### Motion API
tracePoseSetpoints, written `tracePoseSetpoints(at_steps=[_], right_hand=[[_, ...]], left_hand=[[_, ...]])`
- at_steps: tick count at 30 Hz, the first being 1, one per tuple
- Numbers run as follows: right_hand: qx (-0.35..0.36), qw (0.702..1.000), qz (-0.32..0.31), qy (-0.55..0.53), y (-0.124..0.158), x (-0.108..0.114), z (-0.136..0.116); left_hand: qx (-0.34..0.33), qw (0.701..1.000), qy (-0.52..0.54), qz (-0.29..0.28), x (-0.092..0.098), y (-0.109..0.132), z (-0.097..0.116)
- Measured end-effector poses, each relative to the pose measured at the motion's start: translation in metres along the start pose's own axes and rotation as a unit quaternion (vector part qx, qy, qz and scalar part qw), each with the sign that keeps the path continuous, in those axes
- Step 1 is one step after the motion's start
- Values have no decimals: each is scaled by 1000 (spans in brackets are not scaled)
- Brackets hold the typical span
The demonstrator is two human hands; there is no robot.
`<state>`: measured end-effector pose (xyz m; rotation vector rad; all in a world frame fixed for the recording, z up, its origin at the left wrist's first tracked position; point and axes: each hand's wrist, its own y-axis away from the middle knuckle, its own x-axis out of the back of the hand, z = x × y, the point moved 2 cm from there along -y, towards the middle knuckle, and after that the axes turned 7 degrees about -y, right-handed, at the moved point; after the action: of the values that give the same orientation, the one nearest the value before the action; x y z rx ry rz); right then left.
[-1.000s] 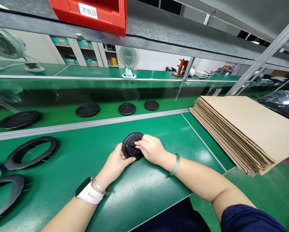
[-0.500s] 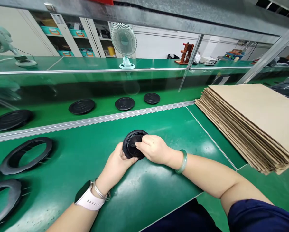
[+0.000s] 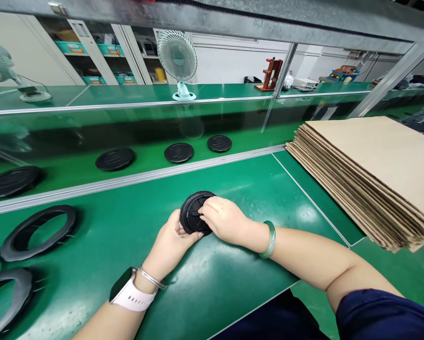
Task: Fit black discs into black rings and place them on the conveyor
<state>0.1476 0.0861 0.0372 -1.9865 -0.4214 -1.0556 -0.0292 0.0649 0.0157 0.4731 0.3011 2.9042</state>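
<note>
Over the green tabletop, my left hand [image 3: 176,233] holds a black round lid [image 3: 190,215] by its left and lower rim, thumb along the near edge. The lid is tilted, with a raised rim and a ribbed inner face. My right hand [image 3: 223,218] is closed at the lid's middle, thumb and fingers pinching a small black bar-like part there. That hand covers the lid's right side, so what exactly the fingertips grip is partly hidden.
Black rings [image 3: 38,232] lie on the left of the table. Behind a metal rail [image 3: 134,178], several black discs [image 3: 115,159] rest on a green strip. A stack of cardboard sheets [image 3: 368,184] stands at the right. A small fan [image 3: 178,61] is on the back shelf.
The view has shifted slightly, so the background sits a little further left. Both hands keep their hold on the lid; my right fingers have moved only slightly at its middle.
</note>
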Motion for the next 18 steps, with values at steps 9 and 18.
tracePoseSetpoints(at_steps=[9,18], right_hand=[[-29,997,-27,63,2,-10,-4],[-226,948,129,-185,2,0,22]], left_hand=[[2,1000,10,8,-5,1,3],[-18,996,77,31,1,-2,4]])
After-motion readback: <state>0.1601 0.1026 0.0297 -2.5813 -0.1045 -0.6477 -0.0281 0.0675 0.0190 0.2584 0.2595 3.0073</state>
